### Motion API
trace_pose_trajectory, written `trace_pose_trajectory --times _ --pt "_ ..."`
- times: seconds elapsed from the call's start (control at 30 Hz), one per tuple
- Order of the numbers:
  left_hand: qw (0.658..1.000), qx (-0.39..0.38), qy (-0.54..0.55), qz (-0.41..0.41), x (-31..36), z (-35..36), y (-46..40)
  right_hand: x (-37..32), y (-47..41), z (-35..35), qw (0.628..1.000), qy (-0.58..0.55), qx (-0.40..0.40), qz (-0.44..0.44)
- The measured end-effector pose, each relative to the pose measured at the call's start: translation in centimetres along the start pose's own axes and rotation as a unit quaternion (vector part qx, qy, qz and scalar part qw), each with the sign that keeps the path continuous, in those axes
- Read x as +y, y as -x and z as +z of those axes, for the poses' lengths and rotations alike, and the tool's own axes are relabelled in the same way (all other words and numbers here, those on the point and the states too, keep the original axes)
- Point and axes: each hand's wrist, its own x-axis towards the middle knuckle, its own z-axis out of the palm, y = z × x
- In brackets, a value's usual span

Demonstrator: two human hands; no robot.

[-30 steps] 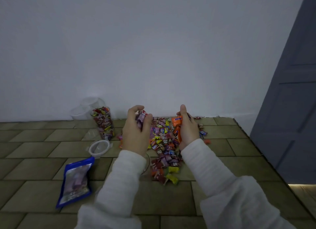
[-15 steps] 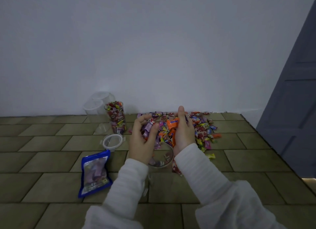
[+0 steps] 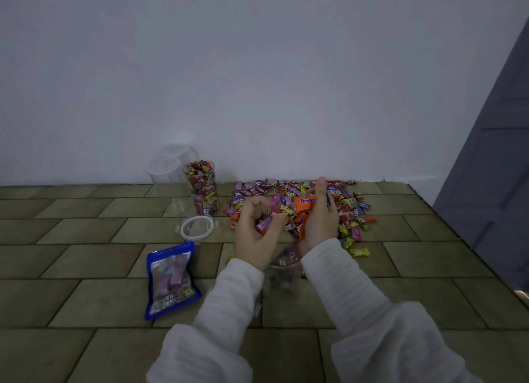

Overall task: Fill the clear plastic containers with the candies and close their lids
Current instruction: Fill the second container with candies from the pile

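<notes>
From the filled clear container (image 3: pixel 201 187) by the wall, past the loose lid (image 3: pixel 197 226), the left hand (image 3: pixel 255 237) curls round candies (image 3: pixel 264 224) and the right hand (image 3: pixel 320 222) grips orange packets (image 3: pixel 305 203) above what seems an open container (image 3: pixel 282 264).

You have a single wide-angle view from the head, looking forward and down at the tiled floor (image 3: pixel 86 268) and the plain wall (image 3: pixel 257 82) behind it. Both hands sit close, low in the centre; a door (image 3: pixel 498 168) edges the right.
</notes>
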Motion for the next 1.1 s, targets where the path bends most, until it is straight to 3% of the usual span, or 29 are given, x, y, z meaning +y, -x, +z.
trace_pose_trajectory --times 0.3,0.6,0.67,0.73,0.83,0.93,1.1 --pt "0.998 -0.048 0.034 0.004 -1.2 -0.2 0.1 0.0 0.3 0.0 1.0 -0.01 -0.001 -0.02" --pt "0.991 0.028 0.129 -0.005 -1.9 -0.7 0.2 0.0 0.5 0.1 1.0 -0.02 0.002 -0.018" --pt "0.988 0.061 0.133 -0.05 -2.5 -0.8 0.3 -0.1 0.5 0.0 1.0 -0.021 -0.005 -0.013" --pt "0.976 0.053 0.142 -0.156 -3.0 -0.7 0.5 -0.1 0.4 0.0 1.0 -0.019 -0.015 -0.018" --pt "0.923 0.003 0.197 -0.33 -3.6 -0.2 1.1 -0.2 0.3 0.0 0.999 0.006 -0.045 -0.013" --pt "0.921 0.015 0.21 -0.327 -4.0 0.1 1.6 -0.8 0.3 0.0 0.995 0.05 -0.09 -0.015" --pt "0.915 0.041 0.24 -0.322 -4.3 0.5 1.5 -0.8 0.3 -0.2 0.963 0.16 -0.16 -0.148"
